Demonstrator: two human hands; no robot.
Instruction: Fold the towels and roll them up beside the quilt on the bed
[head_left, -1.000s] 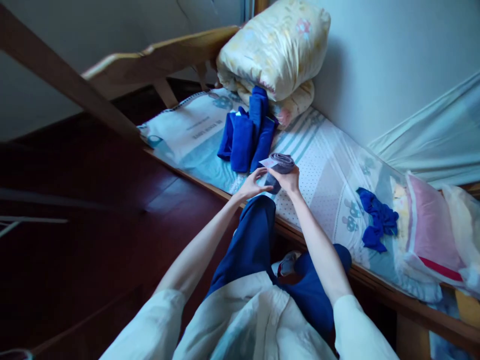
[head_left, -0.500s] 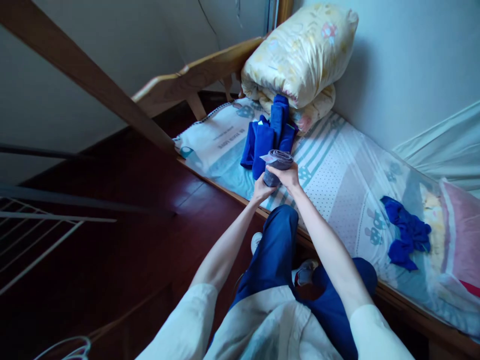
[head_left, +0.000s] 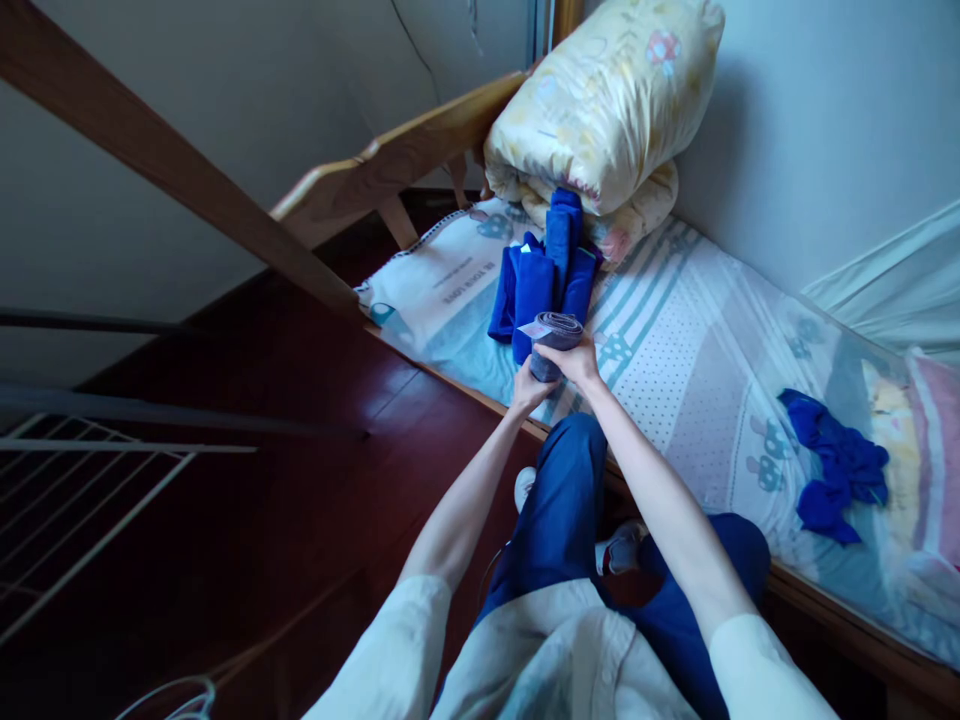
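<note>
A grey rolled towel (head_left: 556, 330), with a pale tag at its left side, is held upright between my two hands. My left hand (head_left: 531, 388) grips its lower left part, and my right hand (head_left: 576, 362) wraps round its right side. Its spiral end faces up. Just beyond it, several folded or rolled blue towels (head_left: 534, 285) lie close together on the bed. Farther right, a crumpled blue cloth (head_left: 840, 465) rests on the same sheet.
The bed (head_left: 675, 350) has a patterned sheet. A folded yellow quilt (head_left: 600, 110) is stacked at its head, beside a wooden headboard (head_left: 405, 145). A pink pillow (head_left: 941, 450) lies at the right. A white wire rack (head_left: 97, 500) and a slanting wooden post (head_left: 172, 160) stand left.
The view has shifted slightly, so the bed's right side appears farther right. Both hands still hold the grey rolled towel, which sits slightly lower in the picture.
</note>
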